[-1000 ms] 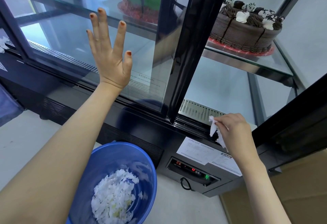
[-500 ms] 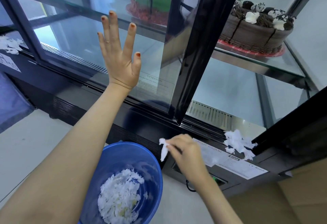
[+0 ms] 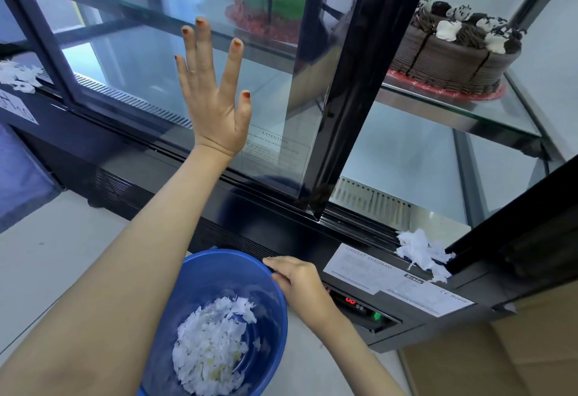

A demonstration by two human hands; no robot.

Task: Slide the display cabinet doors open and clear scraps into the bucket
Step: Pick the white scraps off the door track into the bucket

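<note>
Scrap gone from the right hand [image 3: 300, 280], now curled empty over the blue bucket [image 3: 200, 273] rim; left hand [image 3: 215, 98] spread flat on the sliding glass door [image 3: 131, 51]; paper scraps [image 3: 422, 251] remain on the sill, so more trips are likely needed.

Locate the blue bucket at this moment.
In the head view, the blue bucket sits low and centre on the floor before the cabinet base, scraps inside, with the right hand at its right rim.

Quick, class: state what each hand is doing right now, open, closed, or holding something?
Left hand: open, palm flat on the glass door.
Right hand: fingers curled at the bucket rim; no scrap visible.
</note>
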